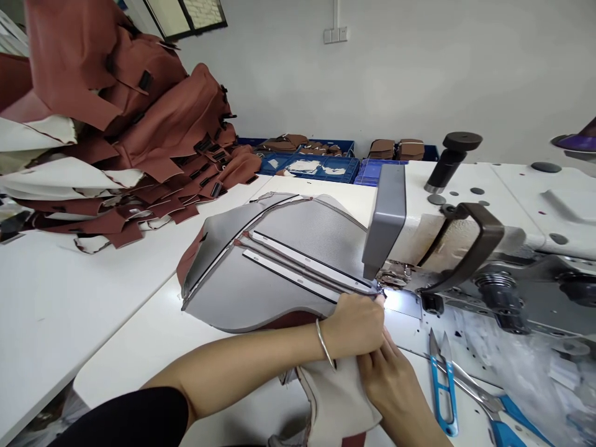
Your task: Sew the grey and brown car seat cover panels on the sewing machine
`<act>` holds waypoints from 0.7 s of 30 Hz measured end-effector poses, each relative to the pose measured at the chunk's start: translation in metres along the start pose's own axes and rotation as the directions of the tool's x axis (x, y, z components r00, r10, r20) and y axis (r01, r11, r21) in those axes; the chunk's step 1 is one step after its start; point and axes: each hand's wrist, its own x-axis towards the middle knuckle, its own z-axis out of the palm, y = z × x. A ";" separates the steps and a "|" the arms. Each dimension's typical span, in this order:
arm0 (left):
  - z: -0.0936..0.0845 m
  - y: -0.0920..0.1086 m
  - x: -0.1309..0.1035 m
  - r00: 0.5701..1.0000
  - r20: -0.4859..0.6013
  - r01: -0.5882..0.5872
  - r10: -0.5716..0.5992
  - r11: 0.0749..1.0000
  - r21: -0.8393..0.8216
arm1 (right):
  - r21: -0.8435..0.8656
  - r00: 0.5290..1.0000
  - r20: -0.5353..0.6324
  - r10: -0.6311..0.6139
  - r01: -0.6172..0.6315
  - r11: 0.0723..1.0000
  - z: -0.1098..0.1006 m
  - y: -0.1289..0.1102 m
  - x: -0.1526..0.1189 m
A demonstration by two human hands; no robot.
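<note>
A grey-backed leather cover (214, 285) lies inside out on the white table, its seams edged by two white plastic strips (298, 280). Its far end reaches the lit needle area of a sewing machine (393, 236). My left hand (356, 323), with a silver bangle at the wrist, is closed on the seam edge just in front of the presser foot. Tucked partly beneath it, my right hand (391, 379) grips the pale cover fabric that hangs towards me. The left hand hides some of the right hand's fingertips.
Blue thread snips (447, 385) and blue-handled scissors (493, 403) lie right of my hands, beside clear plastic film (535, 372). A tall heap of red-brown leather covers (153, 136) stands at the left. Blue crates (321, 167) with brown pieces line the wall.
</note>
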 end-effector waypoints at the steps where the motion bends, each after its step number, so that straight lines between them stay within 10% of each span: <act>1: 0.002 0.000 0.000 1.000 -0.017 -0.001 0.001 1.000 0.008 | 0.010 1.000 -0.001 0.003 -0.003 1.000 0.001 0.001 -0.001; 13: 0.018 0.008 -0.018 0.972 -0.218 0.098 -0.084 0.994 0.055 | 0.284 0.983 0.178 0.041 -0.091 0.955 -0.034 0.001 0.008; 21: 0.018 0.001 -0.039 0.982 -0.187 0.024 0.001 0.991 0.133 | 0.127 1.000 0.025 -0.010 0.006 0.992 -0.028 -0.009 -0.001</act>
